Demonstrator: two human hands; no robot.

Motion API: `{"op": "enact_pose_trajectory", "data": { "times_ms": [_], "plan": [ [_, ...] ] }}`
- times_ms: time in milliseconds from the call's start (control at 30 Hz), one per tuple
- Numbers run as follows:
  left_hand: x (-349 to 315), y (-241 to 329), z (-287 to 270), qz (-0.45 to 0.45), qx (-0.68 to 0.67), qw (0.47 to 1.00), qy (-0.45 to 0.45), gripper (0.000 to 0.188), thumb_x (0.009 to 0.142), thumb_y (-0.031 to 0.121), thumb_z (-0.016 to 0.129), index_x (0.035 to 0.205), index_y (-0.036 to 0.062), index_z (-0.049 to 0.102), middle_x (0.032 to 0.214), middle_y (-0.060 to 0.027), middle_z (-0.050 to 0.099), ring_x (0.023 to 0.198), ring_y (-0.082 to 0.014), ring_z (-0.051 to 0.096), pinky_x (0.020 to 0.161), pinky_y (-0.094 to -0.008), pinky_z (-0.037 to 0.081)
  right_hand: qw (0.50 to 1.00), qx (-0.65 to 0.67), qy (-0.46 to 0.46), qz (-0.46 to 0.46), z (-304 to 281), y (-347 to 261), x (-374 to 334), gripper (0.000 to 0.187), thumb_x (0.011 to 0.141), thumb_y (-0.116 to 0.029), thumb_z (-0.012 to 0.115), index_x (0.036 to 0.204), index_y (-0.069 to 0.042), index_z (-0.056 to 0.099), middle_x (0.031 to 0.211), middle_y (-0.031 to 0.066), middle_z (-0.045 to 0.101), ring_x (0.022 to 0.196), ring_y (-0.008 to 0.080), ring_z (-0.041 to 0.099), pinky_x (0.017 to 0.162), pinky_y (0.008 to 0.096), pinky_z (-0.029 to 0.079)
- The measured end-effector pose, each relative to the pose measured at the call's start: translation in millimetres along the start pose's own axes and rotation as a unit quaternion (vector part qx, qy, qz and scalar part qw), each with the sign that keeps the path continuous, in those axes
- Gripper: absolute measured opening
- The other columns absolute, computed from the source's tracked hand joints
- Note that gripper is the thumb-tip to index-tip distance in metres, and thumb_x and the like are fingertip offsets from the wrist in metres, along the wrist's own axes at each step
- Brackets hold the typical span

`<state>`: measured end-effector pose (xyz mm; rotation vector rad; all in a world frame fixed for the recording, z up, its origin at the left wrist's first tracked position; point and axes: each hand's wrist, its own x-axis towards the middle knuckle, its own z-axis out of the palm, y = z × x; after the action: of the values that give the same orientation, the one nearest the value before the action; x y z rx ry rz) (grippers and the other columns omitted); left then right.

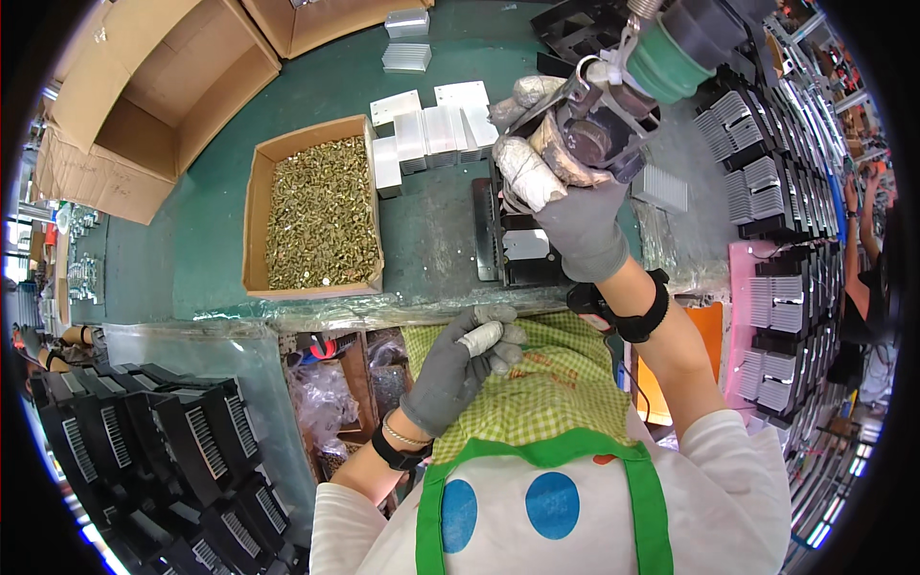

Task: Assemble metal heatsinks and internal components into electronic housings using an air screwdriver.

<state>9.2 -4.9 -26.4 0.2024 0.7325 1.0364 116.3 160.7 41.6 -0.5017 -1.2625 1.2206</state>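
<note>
My right hand (586, 228), in a grey glove with white-taped fingers, wraps round a power screwdriver (586, 144) that hangs on a spring (644, 10). The tool hides part of the black housing (537, 272) below it, which lies on the green bench and has a silver finned heat sink (527, 245) in it. Over my checked apron, at the bench's front edge, my left hand (460, 369) is closed with its fingers curled in. White tape covers one finger. Whatever those fingers hold, if anything, is hidden.
A cardboard box of small brass-coloured screws (321, 216) stands left of several heat sinks (426, 134). Large cartons (144, 105) are at the back left. Stacked black housings (172, 431) fill the lower left; more housings (767, 287) line the right. Another person (867, 278) is at far right.
</note>
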Motion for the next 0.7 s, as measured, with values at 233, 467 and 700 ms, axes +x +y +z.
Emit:
{"op": "enact_pose_trajectory", "data": {
  "times_ms": [233, 467, 700],
  "plan": [
    [5.6, 3.2, -1.8, -0.018, 0.014, 0.999, -0.026, 0.026, 0.096, 0.014, 0.048, 0.117, -0.0005, 0.051, 0.098, -0.0087, 0.063, 0.079, -0.0119, 0.061, 0.065, -0.0227, 0.047, 0.991, -0.005, -0.123, -0.043, -8.2, 12.4, -3.8, 0.041, 0.083, 0.01, 0.055, 0.122, 0.002, 0.045, 0.111, 0.0121, 0.057, 0.1, 0.018, 0.058, 0.086, 0.0303, 0.05],
    [3.6, 5.5, 12.0, 0.004, 0.033, 0.999, 0.014, 0.026, 0.096, 0.019, 0.051, 0.113, 0.0002, 0.054, 0.092, -0.0055, 0.063, 0.073, -0.0097, 0.058, 0.062, -0.0222, 0.045, 0.999, -0.007, -0.034, 0.028, -6.3, -5.1, -1.1, 0.047, 0.071, 0.002, 0.073, 0.111, 0.002, 0.05, 0.106, 0.0103, 0.062, 0.092, 0.017, 0.062, 0.08, 0.0278, 0.052],
    [4.1, 11.7, 20.2, 0.02, -0.018, 0.999, -0.034, 0.033, 0.098, 0.036, 0.045, 0.104, 0.0045, 0.055, 0.07, -0.0016, 0.053, 0.057, -0.0093, 0.043, 0.055, -0.0221, 0.035, 0.915, 0.339, -0.21, 0.066, -44.3, -34.6, -29.4, 0.058, 0.088, -0.013, 0.055, 0.138, 0.0, 0.029, 0.12, 0.0195, 0.052, 0.105, 0.0275, 0.059, 0.094, 0.0374, 0.049]
  ]
}}
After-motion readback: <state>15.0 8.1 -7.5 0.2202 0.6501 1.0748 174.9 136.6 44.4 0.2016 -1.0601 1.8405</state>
